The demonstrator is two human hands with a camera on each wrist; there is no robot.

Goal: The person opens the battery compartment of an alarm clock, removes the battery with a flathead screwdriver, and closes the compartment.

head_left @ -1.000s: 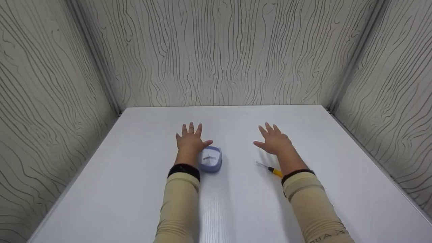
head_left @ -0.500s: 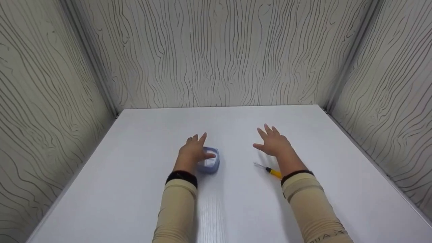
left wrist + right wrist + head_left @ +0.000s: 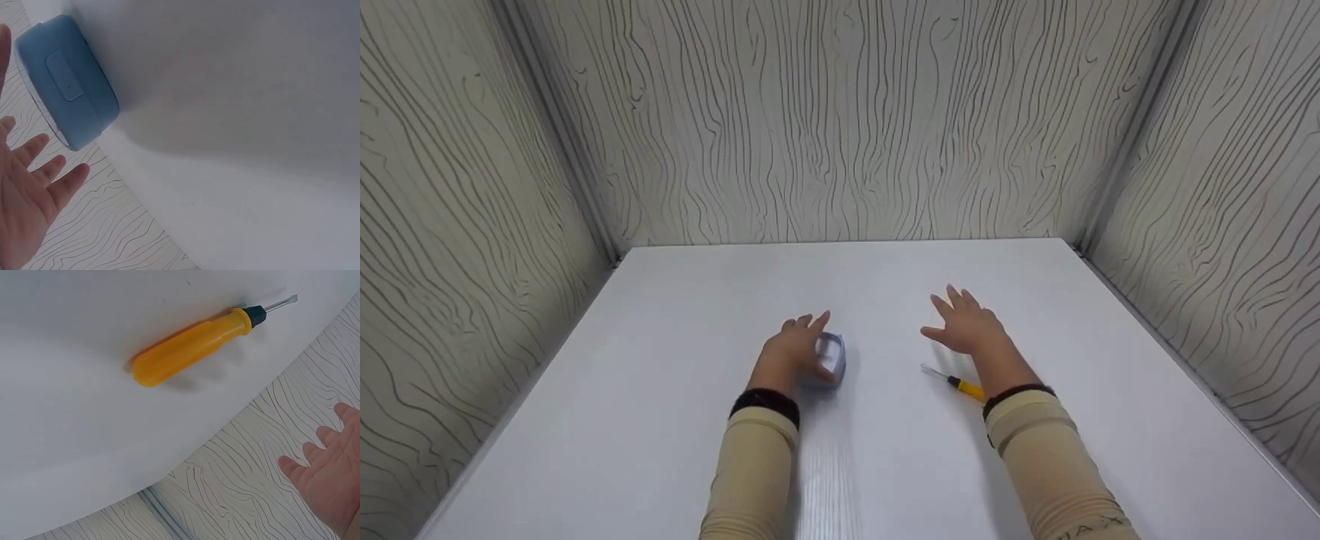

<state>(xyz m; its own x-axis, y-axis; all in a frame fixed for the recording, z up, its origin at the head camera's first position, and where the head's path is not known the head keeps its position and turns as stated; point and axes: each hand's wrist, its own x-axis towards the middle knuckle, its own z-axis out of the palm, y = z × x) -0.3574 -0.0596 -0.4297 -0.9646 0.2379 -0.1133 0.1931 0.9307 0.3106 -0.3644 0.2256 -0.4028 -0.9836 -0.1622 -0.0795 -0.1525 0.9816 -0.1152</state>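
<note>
A small blue clock [image 3: 830, 352] with a pale face lies face up on the white table. My left hand [image 3: 793, 349] hovers over its left side, fingers spread and thumb reaching across the face. In the left wrist view the side of the blue clock [image 3: 70, 84] shows, with the spread fingers apart from it. My right hand [image 3: 969, 328] is held in the air with fingers spread, just beyond a screwdriver. That screwdriver [image 3: 188, 349] has a yellow handle, a black collar and a flat metal tip; in the head view the right wrist covers its handle end.
The white table [image 3: 885, 465] carries both things. Panels with a wood-grain pattern enclose it: a back wall [image 3: 840, 120], a left wall [image 3: 450, 247] and a right wall [image 3: 1222, 225]. Grey strips run up the back corners.
My left hand has turned and come down toward the clock, its thumb moving from the far edge to over the face. The right hand has stayed nearly still.
</note>
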